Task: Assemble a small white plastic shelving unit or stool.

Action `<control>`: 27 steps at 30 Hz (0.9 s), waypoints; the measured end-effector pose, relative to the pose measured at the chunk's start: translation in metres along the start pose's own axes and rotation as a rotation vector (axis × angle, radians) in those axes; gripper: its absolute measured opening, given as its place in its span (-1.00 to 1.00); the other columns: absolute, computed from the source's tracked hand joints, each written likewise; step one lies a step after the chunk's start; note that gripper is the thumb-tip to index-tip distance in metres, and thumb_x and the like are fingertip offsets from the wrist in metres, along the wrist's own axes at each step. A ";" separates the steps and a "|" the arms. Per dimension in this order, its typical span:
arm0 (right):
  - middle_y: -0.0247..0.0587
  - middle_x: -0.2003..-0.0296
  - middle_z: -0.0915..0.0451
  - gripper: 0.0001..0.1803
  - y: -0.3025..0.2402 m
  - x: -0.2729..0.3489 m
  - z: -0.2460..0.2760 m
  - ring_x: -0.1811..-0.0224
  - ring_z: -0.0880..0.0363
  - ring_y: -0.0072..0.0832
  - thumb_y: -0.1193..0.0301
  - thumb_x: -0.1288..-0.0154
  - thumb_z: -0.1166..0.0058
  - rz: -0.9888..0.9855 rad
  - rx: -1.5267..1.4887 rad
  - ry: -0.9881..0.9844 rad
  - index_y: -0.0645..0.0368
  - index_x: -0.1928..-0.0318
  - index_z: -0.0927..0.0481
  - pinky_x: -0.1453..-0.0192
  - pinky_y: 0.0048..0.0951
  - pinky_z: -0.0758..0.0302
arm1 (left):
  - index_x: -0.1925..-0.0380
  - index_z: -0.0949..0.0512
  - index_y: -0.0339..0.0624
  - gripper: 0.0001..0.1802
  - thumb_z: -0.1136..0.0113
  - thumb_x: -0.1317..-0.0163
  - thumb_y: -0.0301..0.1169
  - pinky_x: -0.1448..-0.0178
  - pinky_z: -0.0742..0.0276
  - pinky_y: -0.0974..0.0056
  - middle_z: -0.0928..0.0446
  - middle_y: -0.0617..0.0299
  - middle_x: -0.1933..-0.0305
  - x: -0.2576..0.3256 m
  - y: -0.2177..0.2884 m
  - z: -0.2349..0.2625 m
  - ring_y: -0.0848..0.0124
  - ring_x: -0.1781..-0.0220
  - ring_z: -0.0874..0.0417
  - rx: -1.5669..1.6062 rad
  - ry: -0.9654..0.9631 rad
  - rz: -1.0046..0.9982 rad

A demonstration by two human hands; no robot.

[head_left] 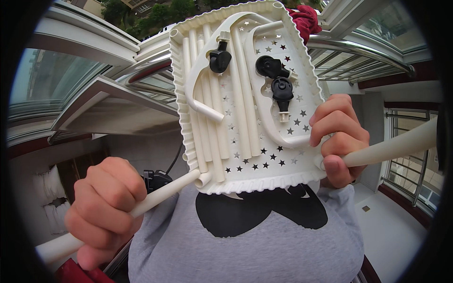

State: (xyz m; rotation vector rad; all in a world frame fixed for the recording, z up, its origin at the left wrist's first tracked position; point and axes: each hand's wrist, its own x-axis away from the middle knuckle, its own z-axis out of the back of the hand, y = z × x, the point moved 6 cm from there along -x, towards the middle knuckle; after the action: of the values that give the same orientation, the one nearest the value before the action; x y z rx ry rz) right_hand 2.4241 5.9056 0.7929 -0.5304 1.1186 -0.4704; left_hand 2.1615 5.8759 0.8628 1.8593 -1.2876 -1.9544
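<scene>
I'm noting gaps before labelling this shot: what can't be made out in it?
Head view, left tube: outer end cut off by the dark rim; gripped stretch hidden by the left hand.
Head view, right tube: outer end lost at the dark rim.
Head view, curved tube: lower end hidden by the right hand.
Head view, red cloth: partly hidden behind the basket.

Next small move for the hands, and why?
I'd probably bring the left hand inward: it grips one white tube, the right hand grips a second white tube, and the tubes' inner ends sit apart near opposite sides of the tray.
</scene>
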 end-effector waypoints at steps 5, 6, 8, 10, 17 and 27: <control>-0.27 0.56 -0.46 -0.72 -0.001 0.001 -0.002 0.44 -0.45 -0.30 0.37 -0.15 -0.04 -0.021 -0.023 0.016 0.14 0.64 -0.33 0.18 -0.28 -0.24 | 0.58 -0.34 -0.12 -0.55 -0.02 -0.40 -0.06 0.77 -0.05 0.48 -0.38 0.31 0.60 0.005 0.004 -0.002 0.60 0.82 -0.07 -0.007 0.000 0.011; -0.27 0.56 -0.45 -0.72 0.000 0.002 -0.003 0.43 -0.45 -0.30 0.38 -0.16 -0.03 -0.030 -0.021 0.017 0.14 0.63 -0.32 0.18 -0.28 -0.24 | 0.58 -0.33 -0.11 -0.55 -0.01 -0.40 -0.06 0.78 -0.05 0.48 -0.38 0.31 0.59 0.006 0.004 -0.003 0.60 0.82 -0.06 -0.012 -0.010 -0.004; -0.28 0.57 -0.44 -0.72 0.000 0.004 -0.005 0.44 -0.45 -0.30 0.39 -0.17 -0.02 -0.058 -0.069 0.032 0.14 0.63 -0.32 0.17 -0.28 -0.24 | 0.58 -0.32 -0.10 -0.55 0.00 -0.40 -0.06 0.78 -0.05 0.48 -0.38 0.31 0.59 0.006 0.005 -0.002 0.60 0.82 -0.06 -0.015 -0.022 -0.023; -0.28 0.58 -0.43 -0.73 0.000 0.005 -0.002 0.44 -0.45 -0.30 0.39 -0.18 -0.01 -0.086 -0.114 0.052 0.14 0.63 -0.32 0.17 -0.28 -0.25 | 0.56 -0.31 -0.10 -0.55 0.03 -0.41 -0.05 0.77 -0.07 0.48 -0.38 0.31 0.59 0.005 0.005 -0.001 0.60 0.80 -0.07 -0.020 -0.025 -0.015; -0.24 0.61 -0.38 -0.75 -0.001 0.005 -0.008 0.49 -0.38 -0.30 0.48 -0.13 -0.08 -0.127 -0.181 -0.048 0.19 0.61 -0.33 0.30 -0.30 -0.29 | 0.62 -0.28 -0.02 -0.59 -0.01 -0.39 -0.13 0.75 -0.13 0.49 -0.36 0.34 0.65 0.006 -0.004 0.002 0.59 0.76 -0.11 -0.041 0.009 0.045; -0.27 0.61 -0.43 -0.87 0.005 0.017 -0.005 0.48 -0.33 -0.38 0.42 -0.20 -0.05 -0.157 -0.248 0.040 0.24 0.32 -0.49 0.09 -0.26 -0.27 | 0.60 -0.27 0.01 -0.55 0.05 -0.41 -0.01 0.62 -0.24 0.45 -0.37 0.39 0.62 0.003 -0.013 -0.021 0.58 0.71 -0.17 -0.149 -0.139 0.035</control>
State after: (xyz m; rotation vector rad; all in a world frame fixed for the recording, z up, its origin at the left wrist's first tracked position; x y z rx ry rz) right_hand 2.4265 5.8982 0.7760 -0.8333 1.1860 -0.4821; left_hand 2.1849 5.8721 0.8555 1.6473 -1.1646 -2.1298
